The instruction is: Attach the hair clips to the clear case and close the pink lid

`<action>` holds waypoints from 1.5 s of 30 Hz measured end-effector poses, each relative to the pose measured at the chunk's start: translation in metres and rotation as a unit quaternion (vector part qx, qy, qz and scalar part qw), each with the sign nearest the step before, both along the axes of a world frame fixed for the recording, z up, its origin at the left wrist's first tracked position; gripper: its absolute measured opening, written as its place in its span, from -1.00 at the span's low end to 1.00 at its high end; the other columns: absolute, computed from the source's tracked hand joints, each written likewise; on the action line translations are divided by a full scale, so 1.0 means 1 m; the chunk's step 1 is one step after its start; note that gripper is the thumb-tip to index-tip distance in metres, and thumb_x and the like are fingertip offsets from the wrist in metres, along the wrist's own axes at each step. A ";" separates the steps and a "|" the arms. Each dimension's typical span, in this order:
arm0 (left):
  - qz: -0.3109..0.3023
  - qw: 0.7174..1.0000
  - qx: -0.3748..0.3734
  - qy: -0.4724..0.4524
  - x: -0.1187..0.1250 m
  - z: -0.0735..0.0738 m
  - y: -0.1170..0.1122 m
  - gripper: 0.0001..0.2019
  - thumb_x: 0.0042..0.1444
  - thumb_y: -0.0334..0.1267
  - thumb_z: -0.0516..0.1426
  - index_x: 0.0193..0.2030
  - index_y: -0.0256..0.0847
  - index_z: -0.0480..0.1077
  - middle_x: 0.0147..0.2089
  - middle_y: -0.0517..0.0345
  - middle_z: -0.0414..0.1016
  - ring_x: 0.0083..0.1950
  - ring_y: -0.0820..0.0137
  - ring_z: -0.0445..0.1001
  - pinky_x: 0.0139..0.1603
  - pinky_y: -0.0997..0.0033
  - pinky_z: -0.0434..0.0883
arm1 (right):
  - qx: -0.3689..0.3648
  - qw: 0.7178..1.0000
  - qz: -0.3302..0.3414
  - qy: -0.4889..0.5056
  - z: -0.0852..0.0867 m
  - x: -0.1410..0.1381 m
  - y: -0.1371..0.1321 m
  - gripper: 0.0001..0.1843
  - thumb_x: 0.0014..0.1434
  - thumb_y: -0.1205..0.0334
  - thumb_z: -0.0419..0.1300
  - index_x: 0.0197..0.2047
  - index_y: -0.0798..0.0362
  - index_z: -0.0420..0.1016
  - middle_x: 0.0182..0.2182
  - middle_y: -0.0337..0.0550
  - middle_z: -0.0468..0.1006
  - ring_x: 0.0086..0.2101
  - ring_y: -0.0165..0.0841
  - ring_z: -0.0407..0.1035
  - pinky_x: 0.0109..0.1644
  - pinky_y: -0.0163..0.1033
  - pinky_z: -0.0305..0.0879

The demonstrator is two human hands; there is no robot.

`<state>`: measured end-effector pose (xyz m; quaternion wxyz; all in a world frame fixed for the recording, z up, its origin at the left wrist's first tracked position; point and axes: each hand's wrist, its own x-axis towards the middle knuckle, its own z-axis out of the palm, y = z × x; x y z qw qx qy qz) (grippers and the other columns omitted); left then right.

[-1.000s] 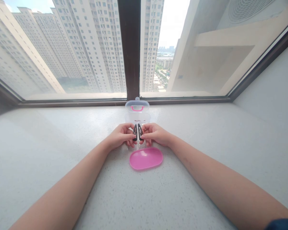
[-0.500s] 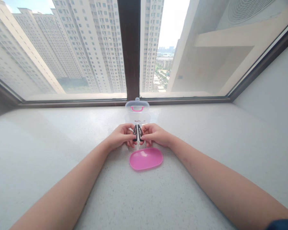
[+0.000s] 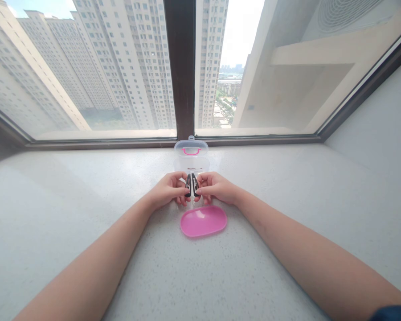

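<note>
Between thumb and fingers, my left hand [image 3: 173, 189] pinches a black snap hair clip [image 3: 188, 185]. My right hand [image 3: 214, 187] grips a second black hair clip [image 3: 195, 185], held upright beside the first with a narrow gap between them. Just beyond my hands stands a clear plastic box [image 3: 200, 164], partly hidden by them, with small dark reddish items inside. Its clear lid [image 3: 191, 147], which has a pink handle, is raised at the back. A shallow pink oval tray [image 3: 203, 222] lies on the near side of my hands.
A pale speckled stone sill [image 3: 200, 276] carries everything. Behind the box is a dark window frame [image 3: 184, 71] with glass on both sides and tall buildings outside. A white wall [image 3: 381, 107] rises at the right.
</note>
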<state>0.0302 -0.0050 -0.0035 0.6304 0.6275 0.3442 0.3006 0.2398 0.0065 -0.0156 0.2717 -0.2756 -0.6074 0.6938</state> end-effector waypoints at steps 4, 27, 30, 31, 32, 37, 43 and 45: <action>0.002 1.000 -0.001 0.000 0.000 0.000 0.000 -0.64 -0.03 -0.22 0.28 -0.19 -0.26 0.22 -0.53 0.13 0.52 -0.55 0.37 0.52 -0.57 0.53 0.41 | 0.003 1.000 0.000 0.003 -0.001 0.000 0.000 -0.76 -0.02 0.27 0.31 -0.36 0.12 0.30 -0.49 -0.10 0.59 -0.62 -0.46 0.41 -0.61 -0.43 0.29; 0.006 1.000 0.002 0.009 0.000 0.000 -0.001 -0.67 -0.02 -0.31 0.23 -0.18 -0.25 0.19 -0.52 0.14 0.50 -0.52 0.33 0.54 -0.59 0.53 0.39 | 0.025 1.000 -0.004 0.009 -0.003 0.000 0.000 -0.65 -0.02 0.40 0.19 -0.11 0.11 0.33 -0.52 -0.20 0.55 -0.58 -0.43 0.43 -0.61 -0.44 0.29; 0.008 1.000 0.002 0.010 0.000 0.000 -0.002 -0.68 -0.02 -0.32 0.23 -0.18 -0.25 0.19 -0.53 0.15 0.50 -0.53 0.33 0.54 -0.59 0.54 0.39 | 0.015 1.000 -0.002 0.015 -0.004 0.000 0.001 -0.58 -0.02 0.41 0.18 -0.04 0.11 0.32 -0.51 -0.18 0.56 -0.61 -0.45 0.41 -0.61 -0.44 0.30; 0.008 1.000 0.002 0.010 0.000 0.000 -0.002 -0.68 -0.02 -0.32 0.23 -0.18 -0.25 0.19 -0.53 0.15 0.50 -0.53 0.34 0.53 -0.59 0.54 0.39 | 0.012 1.000 -0.002 0.016 -0.005 0.001 0.002 -0.57 -0.02 0.41 0.17 -0.03 0.12 0.32 -0.51 -0.17 0.57 -0.62 -0.45 0.40 -0.61 -0.43 0.30; 0.008 1.000 0.002 0.010 0.000 0.000 -0.002 -0.68 -0.02 -0.32 0.23 -0.18 -0.24 0.19 -0.53 0.15 0.50 -0.53 0.34 0.53 -0.59 0.54 0.39 | 0.009 1.000 -0.003 0.017 -0.005 0.001 0.002 -0.56 -0.02 0.41 0.17 -0.02 0.13 0.32 -0.51 -0.16 0.58 -0.63 -0.45 0.40 -0.61 -0.43 0.31; 0.007 1.000 0.003 0.010 0.000 0.000 -0.001 -0.68 -0.02 -0.32 0.23 -0.18 -0.24 0.18 -0.53 0.14 0.50 -0.53 0.34 0.53 -0.59 0.53 0.40 | 0.002 1.000 -0.002 0.019 -0.005 0.001 0.002 -0.55 -0.02 0.40 0.18 -0.01 0.14 0.33 -0.51 -0.14 0.59 -0.64 -0.45 0.40 -0.61 -0.43 0.30; 0.005 1.000 0.006 0.013 0.000 0.000 -0.001 -0.69 -0.01 -0.32 0.23 -0.18 -0.24 0.19 -0.52 0.13 0.50 -0.51 0.33 0.54 -0.58 0.54 0.40 | 0.007 1.000 0.001 0.016 -0.005 0.001 0.002 -0.55 -0.02 0.40 0.19 0.00 0.14 0.34 -0.50 -0.14 0.59 -0.63 -0.45 0.41 -0.62 -0.44 0.30; 0.005 1.000 0.006 0.013 0.000 0.000 -0.001 -0.69 -0.01 -0.32 0.23 -0.17 -0.24 0.19 -0.52 0.13 0.51 -0.51 0.33 0.54 -0.58 0.54 0.40 | 0.008 1.000 0.002 0.015 -0.004 0.001 0.002 -0.54 -0.02 0.40 0.19 0.00 0.14 0.34 -0.51 -0.14 0.58 -0.64 -0.45 0.40 -0.62 -0.44 0.29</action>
